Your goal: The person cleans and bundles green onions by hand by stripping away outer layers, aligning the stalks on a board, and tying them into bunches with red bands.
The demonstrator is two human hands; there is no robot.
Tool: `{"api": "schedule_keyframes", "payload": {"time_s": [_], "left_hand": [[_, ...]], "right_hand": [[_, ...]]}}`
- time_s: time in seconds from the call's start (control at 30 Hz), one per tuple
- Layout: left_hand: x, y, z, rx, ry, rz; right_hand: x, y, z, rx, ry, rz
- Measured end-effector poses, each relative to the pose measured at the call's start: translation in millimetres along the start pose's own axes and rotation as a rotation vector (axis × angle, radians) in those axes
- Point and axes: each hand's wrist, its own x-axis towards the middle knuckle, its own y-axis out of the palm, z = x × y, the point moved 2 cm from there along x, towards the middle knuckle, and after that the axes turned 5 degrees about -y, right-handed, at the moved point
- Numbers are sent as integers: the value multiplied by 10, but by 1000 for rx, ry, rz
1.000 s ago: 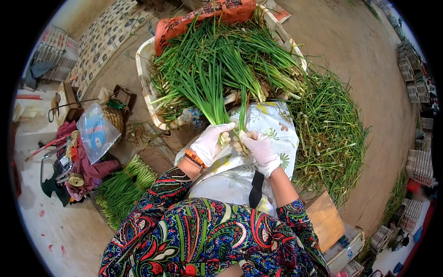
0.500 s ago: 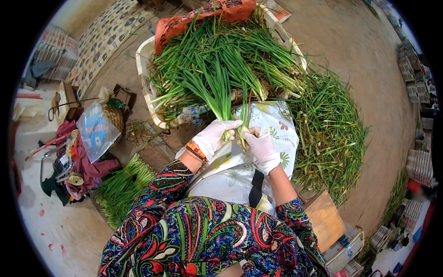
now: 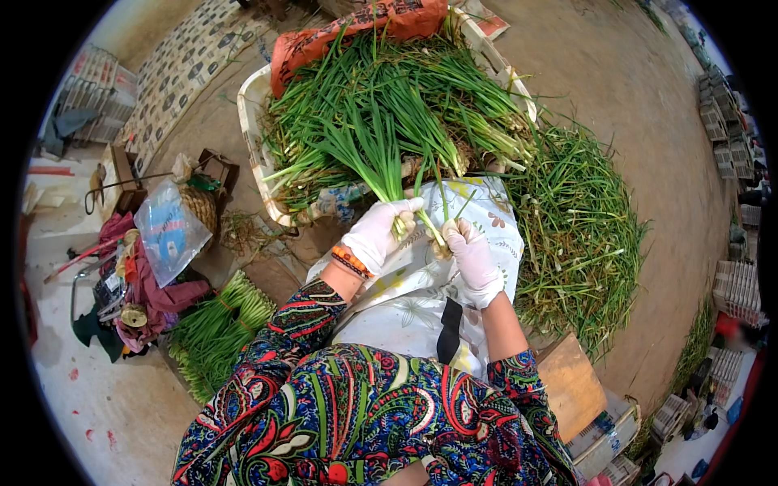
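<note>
My gloved left hand (image 3: 379, 235) is closed round a small bunch of scallions (image 3: 381, 166), whose green leaves point away over the pile and whose pale ends show at the fingers. One scallion stalk (image 3: 430, 230) slants out from the left fingertips, its whitish root end beside my right hand. My gloved right hand (image 3: 474, 261) is closed in a pinch at that root end. A thin green strip shows at its fingertips. Both hands are above a flower-printed white apron (image 3: 389, 312) over my lap.
Beyond my lap, a white plastic crate (image 3: 250, 121) holds heaped scallions, with an orange sack (image 3: 356, 36) at its far edge. Loose leaves and trimmings (image 3: 579, 243) are piled on the floor at right. Tied scallion bundles (image 3: 219, 328) lie at left, near a plastic bag (image 3: 172, 231).
My right hand has shifted right and slightly down, away from the left. The single stalk's root end now shows between the hands. My left hand has tilted a little, still holding the bunch.
</note>
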Motion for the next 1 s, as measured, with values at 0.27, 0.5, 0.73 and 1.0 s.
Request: {"api": "schedule_keyframes", "payload": {"time_s": [0.27, 0.5, 0.73, 1.0], "left_hand": [[-71, -12, -318, -87, 138, -50], [-44, -162, -103, 187, 92, -65], [-293, -197, -71, 128, 40, -24], [-678, -228, 131, 254, -92, -2]], "right_hand": [[-45, -806, 187, -217, 103, -85], [-134, -668, 291, -990, -41, -168], [-115, 222, 203, -245, 308, 255], [-276, 351, 261, -399, 236, 264]]}}
